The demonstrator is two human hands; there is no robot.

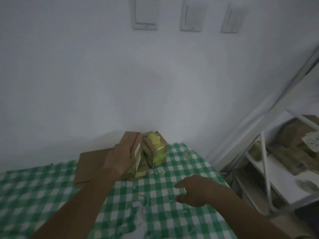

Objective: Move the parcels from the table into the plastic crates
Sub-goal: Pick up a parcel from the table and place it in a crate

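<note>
Still three parcels on the table (181,163), by my count, so the job looks only partly done. Left to right:

- Flat cardboard piece (89,163) lies on the checked cloth near the wall. Could be a flat parcel or just packing; can't tell.
- Left hand (119,161) is laid over the tall box with the red stripe (133,144), which stands upright. Fingers wrap round its near side, so it looks gripped, not yet lifted clear.
- Box with yellow tape (155,150) stands just beside it on the right, touching or nearly so. Untouched.
- Right hand (193,190) hovers low over the cloth, holding nothing, fingers loosely curled, thumb and forefinger apart.
- White shelf (276,178) at the right edge holds brown bundles (293,133), possibly parcels already moved.

Hard to read: no plastic crate is plainly visible; the shelf is cut off by the frame and blurred. Whole frame is dim and soft. Left fingertips are hidden behind the box. Labels unreadable.
</note>
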